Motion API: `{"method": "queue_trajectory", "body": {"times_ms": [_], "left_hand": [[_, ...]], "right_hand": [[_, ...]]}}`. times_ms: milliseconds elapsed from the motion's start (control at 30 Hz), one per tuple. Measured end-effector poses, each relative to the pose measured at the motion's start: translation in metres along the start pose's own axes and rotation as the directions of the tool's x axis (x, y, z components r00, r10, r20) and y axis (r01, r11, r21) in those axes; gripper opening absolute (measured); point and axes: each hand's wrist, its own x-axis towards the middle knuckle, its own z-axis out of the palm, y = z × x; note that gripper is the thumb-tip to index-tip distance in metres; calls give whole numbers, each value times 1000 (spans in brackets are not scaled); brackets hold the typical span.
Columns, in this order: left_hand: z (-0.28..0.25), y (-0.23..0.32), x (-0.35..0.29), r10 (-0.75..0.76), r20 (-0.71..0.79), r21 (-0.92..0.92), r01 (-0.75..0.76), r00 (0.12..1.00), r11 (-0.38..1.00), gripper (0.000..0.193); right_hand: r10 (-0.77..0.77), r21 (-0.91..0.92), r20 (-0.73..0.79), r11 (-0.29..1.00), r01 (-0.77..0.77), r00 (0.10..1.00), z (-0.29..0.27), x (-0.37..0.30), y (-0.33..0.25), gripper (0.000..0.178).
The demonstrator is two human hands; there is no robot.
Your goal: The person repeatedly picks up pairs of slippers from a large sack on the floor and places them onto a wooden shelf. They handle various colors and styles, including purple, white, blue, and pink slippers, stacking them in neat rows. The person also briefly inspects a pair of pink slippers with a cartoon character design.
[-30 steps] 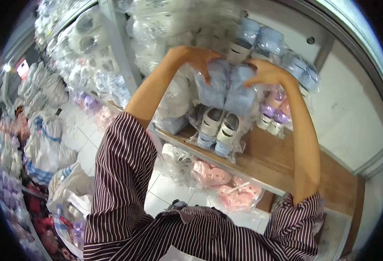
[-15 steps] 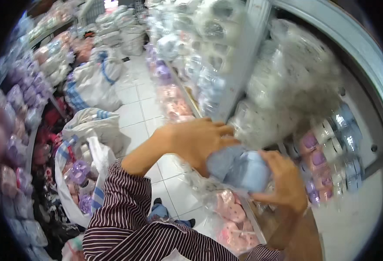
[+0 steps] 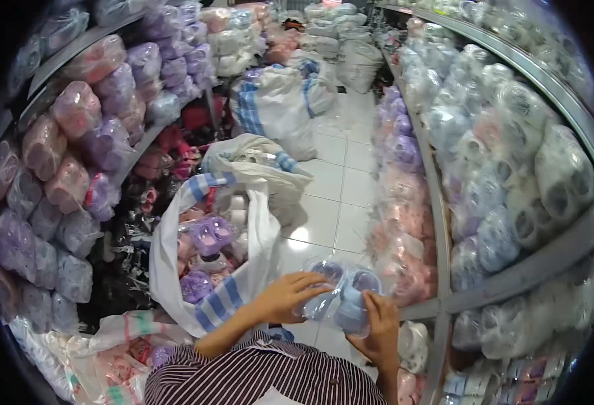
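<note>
"Shoes (image 3: 353, 307): what has changed?"

"Blue pair, wrapped. A second ago both hands were reaching in at the shelving (image 3: 440, 304); now the view has turned to the aisle and the pair is out over the floor (image 3: 322, 226)."

"Meaning for the work?"

"Judgement: removal from the shelving looks finished; the pair is being handled free of any support."

"State of each hand?"

"Left hand (image 3: 287, 297): fingers laid over the left shoe, holding that side; thumb not clearly seen. Right hand (image 3: 380, 331): closed round the outer side of the right shoe."

"Position, then?"

"Pair between the two hands, touching both, openings facing up. Open sack (image 3: 267, 233) to its left, purple and pink pairs inside; the blue pair is outside its rim."
</note>
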Motion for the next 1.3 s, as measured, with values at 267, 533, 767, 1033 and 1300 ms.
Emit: {"method": "queue_trajectory", "body": {"times_ms": [267,533,767,1033,1300], "left_hand": [[-19,-79,-81,-333,10,-136,332,943,934,78],[-39,-172,-60,-405,-32,-128,398,914,908,79],[-83,-313,13,-433,-96,-126,420,896,899,84],[-78,-558,89,-576,-239,-15,590,782,807,86],[-58,-728,79,-748,-236,215,784,620,582,76]], "right_hand": [[-131,106,174,988,113,976,134,66,-4,93],[-171,213,297,971,110,940,157,180,5,89],[-207,156,254,973,171,945,205,342,47,88],[-318,27,156,948,318,935,344,559,120,86],[-359,39,232,932,360,904,523,668,157,84]]}}
